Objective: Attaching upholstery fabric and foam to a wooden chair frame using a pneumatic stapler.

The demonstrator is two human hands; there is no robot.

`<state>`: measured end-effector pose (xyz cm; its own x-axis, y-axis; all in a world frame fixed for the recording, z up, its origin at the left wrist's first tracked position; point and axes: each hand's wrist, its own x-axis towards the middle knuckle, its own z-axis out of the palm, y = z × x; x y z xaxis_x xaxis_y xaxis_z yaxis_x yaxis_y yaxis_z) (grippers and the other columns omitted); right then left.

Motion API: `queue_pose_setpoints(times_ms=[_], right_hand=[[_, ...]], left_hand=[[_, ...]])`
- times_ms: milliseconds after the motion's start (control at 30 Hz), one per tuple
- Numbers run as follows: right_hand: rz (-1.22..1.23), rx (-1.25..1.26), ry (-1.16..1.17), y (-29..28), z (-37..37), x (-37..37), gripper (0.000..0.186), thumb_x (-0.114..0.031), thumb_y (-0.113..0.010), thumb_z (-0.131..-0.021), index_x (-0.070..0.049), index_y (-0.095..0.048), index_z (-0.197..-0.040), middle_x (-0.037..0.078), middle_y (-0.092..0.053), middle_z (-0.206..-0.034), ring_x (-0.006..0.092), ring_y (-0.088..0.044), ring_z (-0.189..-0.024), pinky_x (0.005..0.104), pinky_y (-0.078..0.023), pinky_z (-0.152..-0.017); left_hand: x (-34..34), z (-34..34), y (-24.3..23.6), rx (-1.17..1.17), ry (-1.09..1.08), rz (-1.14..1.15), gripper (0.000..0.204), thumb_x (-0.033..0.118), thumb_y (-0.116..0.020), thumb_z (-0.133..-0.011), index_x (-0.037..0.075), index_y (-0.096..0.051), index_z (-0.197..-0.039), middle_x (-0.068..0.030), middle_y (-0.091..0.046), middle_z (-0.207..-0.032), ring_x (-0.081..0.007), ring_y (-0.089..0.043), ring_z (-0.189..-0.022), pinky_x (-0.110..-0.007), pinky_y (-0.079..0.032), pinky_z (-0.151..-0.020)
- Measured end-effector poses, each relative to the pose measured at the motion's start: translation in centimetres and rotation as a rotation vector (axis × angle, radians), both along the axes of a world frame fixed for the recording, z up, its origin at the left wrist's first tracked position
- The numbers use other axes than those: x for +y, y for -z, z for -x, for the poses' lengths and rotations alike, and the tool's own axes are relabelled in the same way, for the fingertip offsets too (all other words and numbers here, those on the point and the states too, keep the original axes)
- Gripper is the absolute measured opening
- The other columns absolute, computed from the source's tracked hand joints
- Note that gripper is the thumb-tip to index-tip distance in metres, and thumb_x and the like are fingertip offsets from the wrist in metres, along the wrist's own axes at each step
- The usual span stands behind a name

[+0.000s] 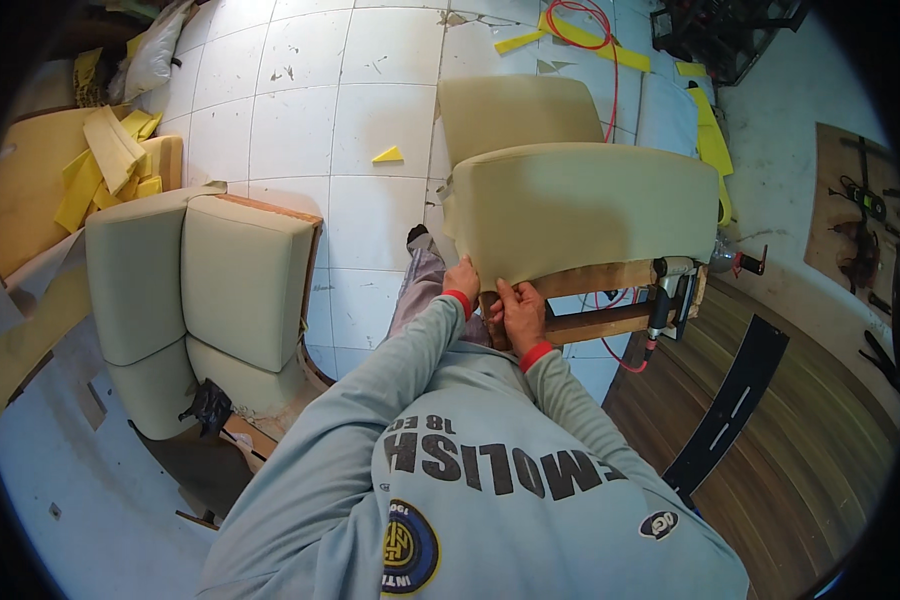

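White floor tiles (290, 140) spread beyond the fingers, with a small yellow foam scrap (387, 154) lying on them, ahead and to the left. Right at the fingertips sits an upholstered panel (590, 205), its long axis running crosswise from the hands toward the person's right. Its padded face is turned up and away from the body, while the bare wooden frame (600, 323) shows along the near side. At the near left corner, the right hand (522, 312) pinches the edge of the beige cover (570, 215) between thumb and finger. Just beside it, the left hand (460, 275) has its fingers bunched against that corner; I can't tell whether they grip. Right of the fingers, a staple gun (662, 300) hangs on the frame, joined to a red hose (632, 368). Well to their left stand padded beige seats (245, 280).
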<state>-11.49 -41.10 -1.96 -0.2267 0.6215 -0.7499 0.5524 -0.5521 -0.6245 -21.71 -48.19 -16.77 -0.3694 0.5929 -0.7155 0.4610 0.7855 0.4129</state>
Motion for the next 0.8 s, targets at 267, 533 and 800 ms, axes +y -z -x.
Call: queue_pose_setpoints(times_ms=[267, 533, 800], right_hand=[[-0.083, 0.026, -0.019, 0.4, 0.3, 0.2, 0.032, -0.028, -0.073, -0.105, 0.0, -0.067, -0.092, 0.008, -0.072, -0.069, 0.0131, -0.065, -0.052, 0.03, -0.053, -0.049], [-0.072, -0.012, -0.07, -0.1, -0.2, 0.5, 0.033, -0.029, -0.075, -0.103, 0.0, -0.067, -0.09, 0.008, -0.072, -0.069, 0.0139, -0.067, -0.053, 0.0299, -0.054, -0.049], [-0.067, -0.01, 0.008, -0.6, 0.8, 0.6, 0.031, -0.027, -0.075, -0.103, 0.001, -0.068, -0.09, 0.009, -0.072, -0.069, 0.0145, -0.067, -0.052, 0.0323, -0.054, -0.047]], left_hand=[[-1.0, 2.1, -5.8, -1.353, -1.294, -0.288, 0.05, 0.059, -0.073, -0.1, 0.015, -0.066, -0.121, 0.0028, -0.068, -0.104, -0.0118, -0.062, -0.086, -0.033, -0.054, -0.079], [-3.1, 4.2, -8.2, -1.314, -1.102, -0.182, 0.035, 0.036, -0.084, -0.097, 0.021, -0.069, -0.125, 0.0058, -0.069, -0.114, -0.0097, -0.063, -0.097, -0.031, -0.053, -0.09], [-2.5, 5.0, -7.6, -1.25, -0.986, -0.277, 0.037, 0.025, -0.085, -0.096, 0.011, -0.067, -0.125, 0.0024, -0.068, -0.106, -0.0104, -0.065, -0.094, -0.028, -0.056, -0.083]])
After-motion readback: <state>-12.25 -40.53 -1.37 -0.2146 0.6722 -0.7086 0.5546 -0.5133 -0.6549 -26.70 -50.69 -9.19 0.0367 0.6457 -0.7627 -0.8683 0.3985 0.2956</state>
